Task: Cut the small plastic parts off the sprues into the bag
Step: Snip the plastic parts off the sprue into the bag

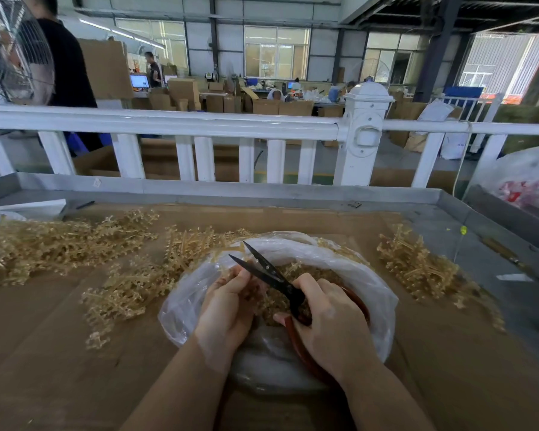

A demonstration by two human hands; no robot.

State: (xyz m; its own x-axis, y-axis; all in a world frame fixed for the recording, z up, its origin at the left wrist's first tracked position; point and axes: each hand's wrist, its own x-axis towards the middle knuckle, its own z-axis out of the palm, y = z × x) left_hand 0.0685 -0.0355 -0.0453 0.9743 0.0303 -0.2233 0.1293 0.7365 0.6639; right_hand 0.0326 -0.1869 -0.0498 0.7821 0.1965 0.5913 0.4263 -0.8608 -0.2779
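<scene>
Sprues look light, thin and brittle; the left hand pinches one over the bag, best held by its stem. The right hand grips the scissors, blades apart. More sprue piles lie at 10 and 2 o'clock on the worktop.

White railing fronts a windowed hall stacked with cardboard boxes
</scene>
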